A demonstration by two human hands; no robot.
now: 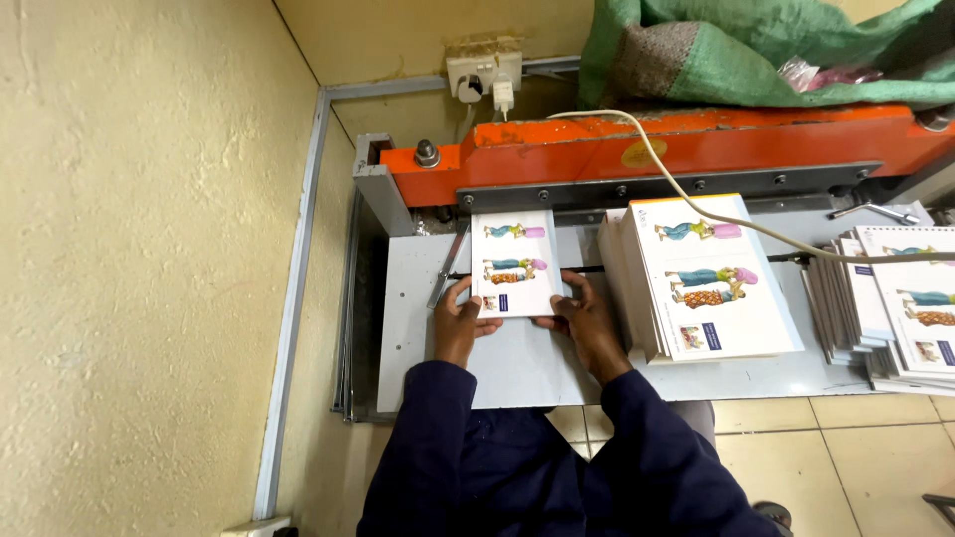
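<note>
A taller stack of booklets (711,278) lies just right of the held booklet (515,264). The left hand (458,320) and right hand (589,323) pinch its lower corners under the orange cutter bar (637,149).

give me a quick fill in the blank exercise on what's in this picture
1. Both hands, the left hand and the right hand, hold one small ____ booklet on the grey machine bed.
2. The bar of the machine behind the booklet is painted ____.
3. The taller stack of booklets lies to the ____ of the held one.
4. A green ____ lies on top of the machine.

Missing words: white; orange; right; sack
</note>
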